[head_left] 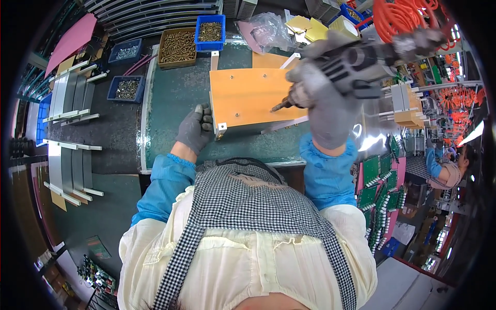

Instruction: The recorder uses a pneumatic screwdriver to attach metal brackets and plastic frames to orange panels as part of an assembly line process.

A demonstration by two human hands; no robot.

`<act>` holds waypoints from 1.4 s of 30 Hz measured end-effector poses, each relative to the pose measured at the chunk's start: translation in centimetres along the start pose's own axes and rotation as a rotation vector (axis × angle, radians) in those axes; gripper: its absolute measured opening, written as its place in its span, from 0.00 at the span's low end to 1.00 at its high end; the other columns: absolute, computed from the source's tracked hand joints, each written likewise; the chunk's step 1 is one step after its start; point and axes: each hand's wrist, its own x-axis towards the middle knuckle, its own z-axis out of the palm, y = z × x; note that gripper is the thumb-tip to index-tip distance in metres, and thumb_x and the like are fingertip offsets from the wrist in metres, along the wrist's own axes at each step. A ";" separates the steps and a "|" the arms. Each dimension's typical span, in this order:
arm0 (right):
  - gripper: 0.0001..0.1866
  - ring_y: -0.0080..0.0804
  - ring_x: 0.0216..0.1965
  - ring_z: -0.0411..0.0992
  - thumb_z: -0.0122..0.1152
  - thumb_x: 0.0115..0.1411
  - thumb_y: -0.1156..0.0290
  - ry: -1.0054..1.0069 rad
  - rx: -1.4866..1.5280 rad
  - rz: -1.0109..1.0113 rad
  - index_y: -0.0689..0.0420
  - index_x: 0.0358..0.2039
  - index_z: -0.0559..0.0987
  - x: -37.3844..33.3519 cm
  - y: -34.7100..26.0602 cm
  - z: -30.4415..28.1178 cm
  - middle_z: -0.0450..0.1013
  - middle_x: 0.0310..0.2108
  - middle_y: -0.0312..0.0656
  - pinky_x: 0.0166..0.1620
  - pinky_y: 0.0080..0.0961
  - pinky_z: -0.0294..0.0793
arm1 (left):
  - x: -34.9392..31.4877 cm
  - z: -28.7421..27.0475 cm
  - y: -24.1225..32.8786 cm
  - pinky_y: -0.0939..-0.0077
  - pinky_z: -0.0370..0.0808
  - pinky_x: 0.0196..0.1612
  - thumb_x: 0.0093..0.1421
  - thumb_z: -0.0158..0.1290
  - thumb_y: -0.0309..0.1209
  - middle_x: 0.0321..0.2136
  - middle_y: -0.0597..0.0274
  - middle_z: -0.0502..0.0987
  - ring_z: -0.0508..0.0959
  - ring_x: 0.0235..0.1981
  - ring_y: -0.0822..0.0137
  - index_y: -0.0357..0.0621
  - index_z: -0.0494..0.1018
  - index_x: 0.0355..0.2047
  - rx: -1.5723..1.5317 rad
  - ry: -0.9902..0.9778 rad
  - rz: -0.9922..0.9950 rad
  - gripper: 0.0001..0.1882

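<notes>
An orange-brown wooden panel [243, 95] with small metal corner brackets lies on the green workbench [175, 98]. My left hand [196, 128], in a grey glove, presses against the panel's near left corner. My right hand [323, 101], also gloved in grey, is wrapped around a black powered screwdriver [356, 62] hanging from an orange coiled hose [403, 18]. The driver's bit [279, 106] points down-left at the panel's right part, close to its surface.
Bins of screws stand at the bench's far edge: a brown box [177, 47] and a blue bin [210, 32]. Two more blue bins [125, 88] sit left. Grey metal panels [67, 98] lie at left. Green circuit boards [374, 181] stack at right, where another person [449, 168] works.
</notes>
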 end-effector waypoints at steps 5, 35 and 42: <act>0.21 0.29 0.26 0.75 0.56 0.57 0.74 0.132 -0.162 -0.165 0.65 0.52 0.69 3.3 -4.9 -2.0 0.75 0.31 0.46 0.23 0.25 0.76 | -1.0 2.5 0.2 0.92 0.69 0.22 0.71 0.41 0.32 0.30 0.67 0.69 0.67 0.24 0.80 0.39 0.67 0.45 -0.047 0.177 -0.009 0.10; 0.18 0.43 0.43 0.75 0.61 0.57 0.63 -0.178 -0.625 -0.039 0.56 0.46 0.77 2.7 5.7 -16.1 0.74 0.44 0.47 0.46 0.32 0.74 | -1.4 -1.9 -4.0 0.81 0.58 0.17 0.66 0.45 0.42 0.19 0.69 0.66 0.62 0.16 0.76 0.51 0.67 0.32 0.487 0.245 -0.137 0.11; 0.14 0.44 0.35 0.76 0.60 0.58 0.55 -0.668 -0.816 0.105 0.53 0.35 0.79 5.9 11.9 -13.2 0.77 0.31 0.47 0.40 0.38 0.73 | -5.2 0.3 -4.5 0.82 0.53 0.15 0.68 0.44 0.45 0.15 0.74 0.56 0.56 0.13 0.78 0.52 0.63 0.26 0.582 0.154 -0.071 0.16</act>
